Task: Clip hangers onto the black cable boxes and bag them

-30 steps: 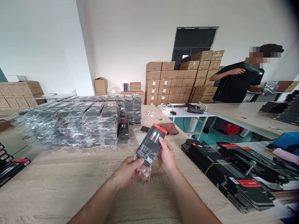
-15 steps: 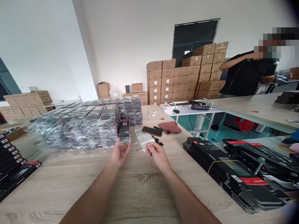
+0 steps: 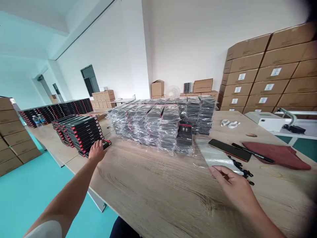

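My left hand (image 3: 96, 150) reaches out to the left and rests its fingers on the nearest black box with a red end in a slanted row of such boxes (image 3: 79, 129) on the wooden table (image 3: 158, 188). Whether it grips the box I cannot tell. My right hand (image 3: 231, 182) lies at the table's right, fingers on the edge of a stack of clear plastic bags (image 3: 216, 155). A block of plastic-wrapped black boxes (image 3: 158, 123) stands behind, between the two hands.
A black phone (image 3: 229, 149), a pen (image 3: 252, 153), a dark red cloth (image 3: 277, 154) and small black pieces (image 3: 244, 167) lie near my right hand. Stacked brown cartons (image 3: 267, 76) fill the right wall. More black boxes (image 3: 49, 110) line a far left table. Teal floor lies below left.
The wrapped box I held a second ago is gone from my hands. My view swung left; my left hand reached to the row of black boxes and my right went to the clear bags.
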Demonstrator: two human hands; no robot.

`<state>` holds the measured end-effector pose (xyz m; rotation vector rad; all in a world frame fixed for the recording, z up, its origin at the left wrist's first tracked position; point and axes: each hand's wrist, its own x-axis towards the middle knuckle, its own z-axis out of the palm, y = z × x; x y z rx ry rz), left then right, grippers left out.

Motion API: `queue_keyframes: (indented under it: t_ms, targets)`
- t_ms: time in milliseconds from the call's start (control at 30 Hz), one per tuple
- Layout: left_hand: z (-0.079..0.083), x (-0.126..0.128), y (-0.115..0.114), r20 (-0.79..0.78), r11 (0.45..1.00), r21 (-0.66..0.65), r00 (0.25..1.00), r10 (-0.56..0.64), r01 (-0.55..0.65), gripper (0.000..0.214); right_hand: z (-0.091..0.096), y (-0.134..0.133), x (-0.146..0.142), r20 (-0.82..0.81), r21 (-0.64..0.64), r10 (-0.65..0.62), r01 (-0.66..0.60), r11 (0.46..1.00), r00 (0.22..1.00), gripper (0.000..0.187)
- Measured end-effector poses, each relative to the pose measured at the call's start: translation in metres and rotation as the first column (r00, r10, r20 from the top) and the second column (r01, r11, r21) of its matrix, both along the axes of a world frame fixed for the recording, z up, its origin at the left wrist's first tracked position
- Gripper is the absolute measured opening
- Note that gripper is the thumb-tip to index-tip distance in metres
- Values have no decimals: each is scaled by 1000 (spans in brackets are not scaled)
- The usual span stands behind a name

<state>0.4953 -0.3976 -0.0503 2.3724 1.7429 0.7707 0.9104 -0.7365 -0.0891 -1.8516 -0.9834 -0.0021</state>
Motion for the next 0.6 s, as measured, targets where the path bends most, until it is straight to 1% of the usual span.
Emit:
queue_keyframes:
  t_ms: [33, 100, 167, 233, 267, 333, 367, 400, 433, 467, 500, 533, 567, 600]
  targets:
    - [-8, -8, 1, -32, 1000, -10, 999, 10, -10, 62, 1, 0, -2, 11, -8, 10, -10, 1000, 1000, 38]
    - [-24, -17, 1, -112, 1000, -14, 994, 13, -14, 64, 1, 0, -6, 31, -19, 27, -27, 999, 999, 36]
    - [-35, -20, 2, -235, 999, 35, 972, 14, -6, 69, 1, 0, -6, 51, -28, 40, -38, 999, 998, 35]
    - [-38, -17, 6, -330, 998, 56, 944, 30, -12, 77, -1, 1, -6, 66, -30, 50, -48, 998, 997, 33]
    - [-37, -15, 7, -346, 1000, 24, 938, 20, -12, 79, -2, 0, -6, 72, -31, 55, -53, 998, 996, 33]
    - [-28, -6, 4, -295, 995, -99, 954, -53, 24, 80, -2, 0, -7, 76, -35, 67, -65, 997, 995, 33]
    - [-22, 0, -2, -233, 984, -162, 965, -118, 81, 79, -3, -1, -8, 73, -33, 75, -73, 997, 995, 34]
    - [-16, 8, -12, -140, 962, -221, 971, -196, 163, 78, -3, -1, -9, 67, -28, 80, -79, 997, 995, 34]
    - [-9, 18, -26, -13, 926, -275, 962, -274, 260, 78, -2, -1, -9, 59, -22, 83, -81, 996, 995, 35]
    - [-3, 31, -43, 154, 864, -335, 927, -343, 375, 77, -2, -1, -8, 47, -16, 83, -82, 996, 995, 38]
    - [2, 45, -64, 358, 765, -406, 857, -371, 500, 73, -1, -1, -7, 29, -8, 79, -79, 997, 996, 41]
    - [6, 62, -86, 551, 614, -480, 760, -346, 627, 66, 1, -1, -6, 11, 9, 67, -68, 998, 998, 44]
    - [9, 81, -108, 704, 474, -514, 667, -242, 715, 62, 3, -2, -4, -9, 49, 39, -39, 998, 999, 45]
    - [11, 102, -129, 793, 326, -537, 597, -118, 778, 59, 7, -4, -4, -32, 117, -11, 14, 993, 999, 43]
